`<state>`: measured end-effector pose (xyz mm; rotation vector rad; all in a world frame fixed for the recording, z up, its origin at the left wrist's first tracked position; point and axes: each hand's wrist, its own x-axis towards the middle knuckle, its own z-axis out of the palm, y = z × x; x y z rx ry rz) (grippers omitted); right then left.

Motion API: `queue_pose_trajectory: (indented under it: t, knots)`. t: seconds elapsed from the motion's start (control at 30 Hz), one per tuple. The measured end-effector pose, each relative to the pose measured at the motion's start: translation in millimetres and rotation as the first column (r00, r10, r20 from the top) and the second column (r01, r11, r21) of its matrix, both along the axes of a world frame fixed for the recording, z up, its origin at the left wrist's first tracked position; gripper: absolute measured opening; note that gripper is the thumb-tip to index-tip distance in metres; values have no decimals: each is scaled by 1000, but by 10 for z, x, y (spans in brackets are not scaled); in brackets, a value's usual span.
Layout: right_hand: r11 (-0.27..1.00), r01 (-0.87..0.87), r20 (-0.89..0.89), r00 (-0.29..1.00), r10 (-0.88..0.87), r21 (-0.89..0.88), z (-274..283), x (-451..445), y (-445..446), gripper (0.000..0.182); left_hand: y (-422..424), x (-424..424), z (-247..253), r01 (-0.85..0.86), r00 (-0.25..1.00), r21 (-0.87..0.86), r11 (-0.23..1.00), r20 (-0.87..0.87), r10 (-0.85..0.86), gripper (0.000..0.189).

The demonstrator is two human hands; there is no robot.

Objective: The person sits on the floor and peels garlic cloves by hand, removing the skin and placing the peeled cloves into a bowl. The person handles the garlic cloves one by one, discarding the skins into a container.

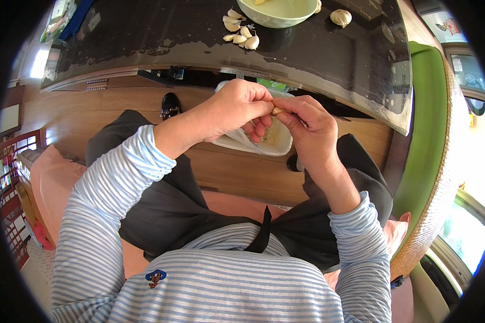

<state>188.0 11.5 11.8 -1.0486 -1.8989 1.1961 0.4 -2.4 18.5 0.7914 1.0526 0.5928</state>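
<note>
Between the fingertips of both hands is a garlic clove (279, 110), partly hidden by the fingers. My left hand (242, 107) pinches it from one side with thumb and forefinger. From the other side my right hand (309, 123) grips it with thumb and forefinger. Below the hands, on the floor, stands a white plastic bin (285, 149) with a clear bag and pale scraps inside. On the dark table lie several unpeeled garlic cloves (242, 38) in a loose pile. Beside them sits a pale green bowl (281, 20), cut off by the frame's top, with something pale in it.
A whole garlic bulb (341, 18) lies right of the bowl. The glossy table (145, 36) has its near edge just beyond my hands. A green padded seat with a woven side (424, 121) stands at the right. A black shoe (171, 105) rests on the wooden floor (222, 173).
</note>
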Motion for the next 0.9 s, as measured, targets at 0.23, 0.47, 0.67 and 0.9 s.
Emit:
queue_pose_trajectory:
  t: [0.23,0.47,0.67,0.9]
  knots:
    - [616,-86,-391,838,-381,-783,59,63,60,19,-20,24,-19,28,981,111,993,-193,-6,15]
    - [510,-247,-503,734,-457,-824,68,105,97,35,-42,26,-456,358,763,438,824,-647,12,17]
    - [597,-272,-580,702,-413,-755,194,66,241,32,-65,63,-759,466,668,506,726,-739,85,20]
    - [870,137,-310,899,-310,-474,369,-152,563,22,-26,28,-738,485,595,429,762,-801,73,21]
